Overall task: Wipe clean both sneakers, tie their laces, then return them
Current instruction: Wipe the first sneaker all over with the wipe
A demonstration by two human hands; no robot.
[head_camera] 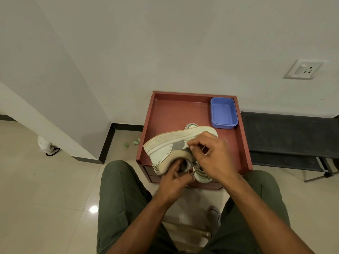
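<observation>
Over the near left corner of the red tray (pixel 152 125), the left hand (pixel 174 177) gripped the sneaker (pixel 165 149) by its collar, fingers curled into the opening, holding it on its side with the sole facing up and away. To the right, the right hand (pixel 211 154) pinched a small white wipe (pixel 185 144) against the grey side panel. Wiping well probably called for short firm strokes along the panel and sole edge while the left hand braced the shoe. A second sneaker (pixel 201 177) lay at the tray's near edge; a blue tub (pixel 222 112) sat in the far right corner.
</observation>
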